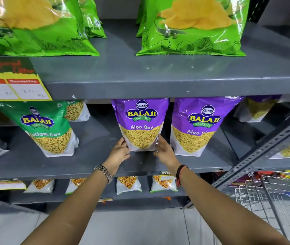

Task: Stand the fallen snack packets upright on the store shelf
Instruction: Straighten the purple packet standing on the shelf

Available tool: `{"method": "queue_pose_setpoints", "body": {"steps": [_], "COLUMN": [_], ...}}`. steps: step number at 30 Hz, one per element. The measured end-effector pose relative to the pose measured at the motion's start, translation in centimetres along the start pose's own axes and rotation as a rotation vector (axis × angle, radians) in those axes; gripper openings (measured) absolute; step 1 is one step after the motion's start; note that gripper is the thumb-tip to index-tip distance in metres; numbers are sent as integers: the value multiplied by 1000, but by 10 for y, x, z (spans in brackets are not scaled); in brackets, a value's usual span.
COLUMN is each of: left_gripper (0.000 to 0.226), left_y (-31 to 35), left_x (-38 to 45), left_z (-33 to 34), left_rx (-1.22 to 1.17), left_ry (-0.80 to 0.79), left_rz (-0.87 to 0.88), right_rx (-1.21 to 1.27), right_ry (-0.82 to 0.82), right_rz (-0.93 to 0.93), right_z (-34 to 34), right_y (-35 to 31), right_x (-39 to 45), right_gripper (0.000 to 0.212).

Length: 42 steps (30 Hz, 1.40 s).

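A purple Aloo Sev packet [140,122] stands upright in the middle of the grey middle shelf [91,165]. My left hand [118,152] presses its lower left corner and my right hand [164,151] presses its lower right corner, so both hands hold it by the base. A second purple Aloo Sev packet [198,126] stands upright just to its right. To the left a green Ratlami Sev packet [47,128] stands leaning leftwards. The packets' tops are hidden behind the upper shelf's front edge.
Green potato wafer bags [192,27] stand on the upper shelf [149,87], with a price card [11,80] at its left. More sev packets sit behind and on the lower shelf [129,184]. A wire basket [271,206] and a slotted metal upright [267,147] are at the right.
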<state>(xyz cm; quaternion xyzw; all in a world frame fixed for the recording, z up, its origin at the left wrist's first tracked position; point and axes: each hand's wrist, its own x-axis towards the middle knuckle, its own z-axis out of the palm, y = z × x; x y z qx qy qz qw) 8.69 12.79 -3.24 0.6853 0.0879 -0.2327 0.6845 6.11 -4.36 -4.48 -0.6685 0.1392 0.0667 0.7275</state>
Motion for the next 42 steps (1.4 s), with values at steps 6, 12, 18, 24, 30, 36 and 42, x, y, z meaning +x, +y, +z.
{"method": "queue_pose_setpoints", "body": {"steps": [6,12,18,24,30,36,42], "left_gripper": [30,32,57,43,63,73,58], "left_y": [-21,-24,1,-3,0,-7,-19], "left_x": [-4,-10,9,19,24,37,30], "left_z": [22,80,154,199,229,227,219], "left_rx": [-95,-24,42,92,75,157,168], "left_ry": [266,-63,-126,-207,-232,-188,-103], "left_rz": [-57,-131,-45,-29,16,2,42], "right_rx": [-217,-178,1,-87,-93,-152,-150], "right_ry": [166,653,392,377,418,426,456], "right_rz": [31,-41,21,-2,24,61,90], "right_z": [-19,-96,-145,-173,-199,-205,-199], "right_y": [17,27,6,4,-5,5,5], "right_x": [-19,-64,-40,-28,-10,1,-13], "right_gripper": [55,30,52,47,43,53,47]}}
